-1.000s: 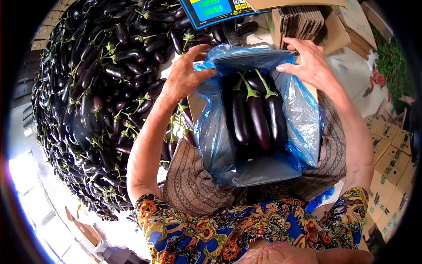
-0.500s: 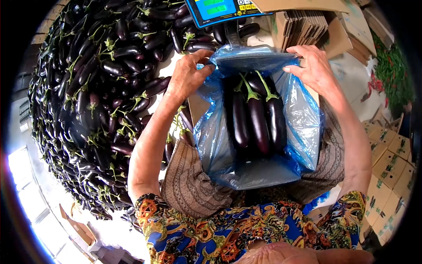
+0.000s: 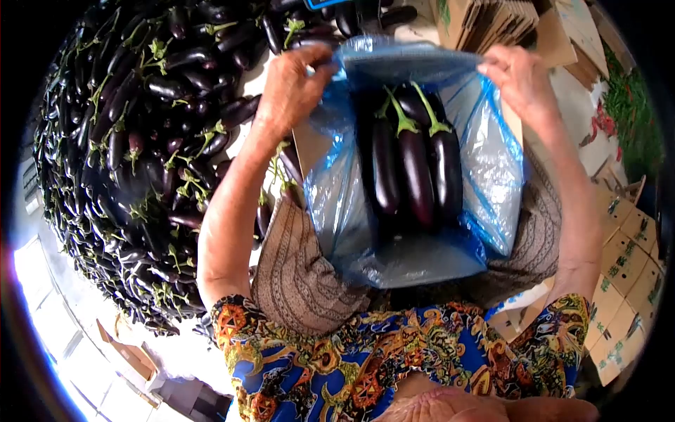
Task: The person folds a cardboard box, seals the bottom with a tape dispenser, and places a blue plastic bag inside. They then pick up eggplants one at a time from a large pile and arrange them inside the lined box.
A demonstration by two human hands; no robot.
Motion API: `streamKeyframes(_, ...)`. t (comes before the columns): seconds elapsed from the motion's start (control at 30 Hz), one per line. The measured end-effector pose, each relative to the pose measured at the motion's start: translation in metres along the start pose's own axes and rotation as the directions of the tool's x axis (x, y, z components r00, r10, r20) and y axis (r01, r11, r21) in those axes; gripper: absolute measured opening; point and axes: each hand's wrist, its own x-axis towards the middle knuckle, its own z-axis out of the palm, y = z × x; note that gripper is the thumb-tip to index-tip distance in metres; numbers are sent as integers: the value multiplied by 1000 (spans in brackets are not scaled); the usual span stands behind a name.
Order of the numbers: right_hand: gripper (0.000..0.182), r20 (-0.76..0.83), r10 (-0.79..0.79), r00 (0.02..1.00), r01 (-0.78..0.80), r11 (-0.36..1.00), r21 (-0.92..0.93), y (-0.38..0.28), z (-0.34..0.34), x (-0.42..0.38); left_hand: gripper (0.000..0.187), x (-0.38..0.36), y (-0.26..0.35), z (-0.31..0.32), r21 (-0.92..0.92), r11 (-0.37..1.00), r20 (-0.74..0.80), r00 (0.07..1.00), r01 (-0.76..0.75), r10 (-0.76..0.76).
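Note:
A cardboard box lined with a blue translucent plastic bag point(image 3: 337, 204) stands open between my knees. Inside lie several dark purple eggplants point(image 3: 415, 172) with green stems pointing away from me. At the far left corner my left hand point(image 3: 295, 81) pinches the edge of the bag. My right hand point(image 3: 519, 81) has its fingers closed on the bag's edge at the far right corner. The film stretches between both hands over the far flap.
A large heap of eggplants point(image 3: 140, 162) fills the left side. Flattened cardboard point(image 3: 489, 24) stands beyond the box, near the edge of a scale point(image 3: 327, 3). Green and red peppers point(image 3: 629, 116) lie far right, above printed cartons point(image 3: 619, 274).
Both hands have moved away from my body and slightly apart, pulling the bag's far edge up over the flap. My right fingers have closed on the film. The view has shifted, hiding most of the scale.

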Motion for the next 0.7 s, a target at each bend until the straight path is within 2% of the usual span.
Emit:
streamKeyframes(0.07, 18, -138, -81, 987, 85, 996, 23, -4, -4, -4, 22, 1, -8, 2, -37, 999, -68, 998, -13, 10)
streamKeyframes(0.1, 17, -146, -102, 984, 102, 995, -12, -3, -5, -5, 22, 1, -6, -1, -56, 998, -57, 998, 25, -28)
streamKeyframes(0.17, 16, -63, -70, 996, 64, 994, -90, 0, -12, -5, 21, 1, -10, -2, -119, 993, -97, 995, -4, -7)
streamKeyframes(0.23, 18, -113, -118, 987, 103, 986, -130, -3, -19, -10, 21, -5, -9, -5, -119, 992, -146, 989, -32, 14)
streamKeyframes(0.27, 19, -138, -145, 980, 124, 981, -151, -4, -21, -12, 21, -7, -5, -7, -106, 994, -96, 995, -2, -9)
streamKeyframes(0.3, 14, -191, -160, 968, 120, 972, -204, -17, -24, -17, 21, -11, 1, -10, -90, 996, -48, 998, 26, -30)
streamKeyframes(0.37, 13, -293, -202, 935, 108, 945, -307, -57, -28, -26, 21, -16, 8, -8, -124, 992, -148, 989, -8, -10)
streamKeyframes(0.43, 15, -358, -368, 858, 326, 929, -174, -68, -10, -29, 22, -25, 20, -10, -95, 995, -215, 976, 7, -27)
streamKeyframes(0.47, 11, -224, -329, 917, 336, 942, -4, -75, -10, -33, 23, -27, 25, -11, 28, 996, -295, 952, -81, 85)
streamKeyframes(0.5, 19, -85, -282, 956, 292, 942, 162, -81, -10, -36, 24, -30, 31, -12, 155, 975, -358, 911, -158, 204)
streamKeyframes(0.53, 18, -55, -338, 940, 342, 931, 129, -73, 2, -34, 25, -32, 45, -11, 284, 928, -419, 840, -240, 345)
streamKeyframes(0.57, 18, -24, -392, 920, 392, 915, 94, -64, 15, -31, 26, -36, 58, -10, 355, 898, -444, 799, -260, 406)
streamKeyframes(0.63, 18, 82, -345, 935, 342, 939, 43, -40, 51, -31, 25, -44, 69, -5, 329, 879, -422, 779, -345, 463)
streamKeyframes(0.67, 18, 55, -354, 934, 351, 935, 53, -38, 60, -34, 25, -45, 62, -8, 235, 892, -350, 823, -385, 447)
streamKeyframes(0.7, 17, 144, -312, 939, 306, 950, 61, -37, 65, -33, 25, -48, 69, -1, 201, 898, -325, 838, -392, 439)
